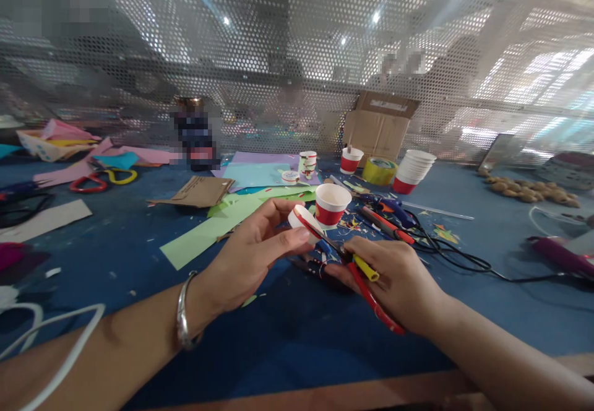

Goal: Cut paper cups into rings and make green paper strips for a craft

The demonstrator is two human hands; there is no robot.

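Between its thumb and fingers, my left hand [260, 247] pinches a small cut paper cup piece [301, 219], white with a red band. A silver bracelet [184, 312] is on that wrist. My right hand [394, 275] is closed around red and yellow scissors [371, 296], whose blades reach up to the cup piece's edge. Just behind, a red and white paper cup [332, 203] stands upright on the table. Scraps of cut paper lie around it. Part of the blades is hidden by the cup piece and my fingers.
Green paper [195, 237] lies left of my hands. Farther back are a stack of paper cups [413, 169], yellow tape [379, 171] and a cardboard box [377, 132]. A glue gun [396, 210] with black cable sits to the right. Other scissors [88, 182] lie left.
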